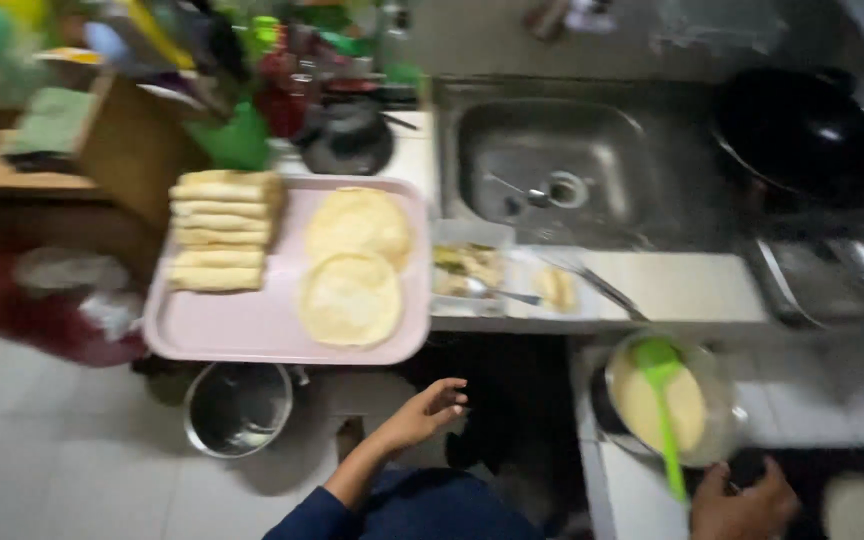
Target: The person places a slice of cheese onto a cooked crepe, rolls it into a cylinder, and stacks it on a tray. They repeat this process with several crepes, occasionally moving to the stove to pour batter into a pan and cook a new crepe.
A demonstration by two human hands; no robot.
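Head view: left hand [430, 408] hangs open and empty at lower centre; right hand [744, 503], lower right, grips a green ladle [664, 405] in a bowl of batter [722, 425]; pink tray [252, 325] holds crepes [350, 298].

Around the pink tray [252, 325], open floor lies below beside the steel pot [238, 407], while clutter crowds its far edge and a food container [467, 270] flanks its right.

- My right hand [744, 503] rests by the green plastic spatula [664, 410], smooth and slightly glossy.
- It stands in a clear glossy bowl [722, 420] of smooth, wet batter.
- Past my left hand [430, 408], a matt pink plastic tray [252, 325].
- Beside that hand, a shiny metal pot [238, 407].
- Farther off, a dull steel sink [552, 170].
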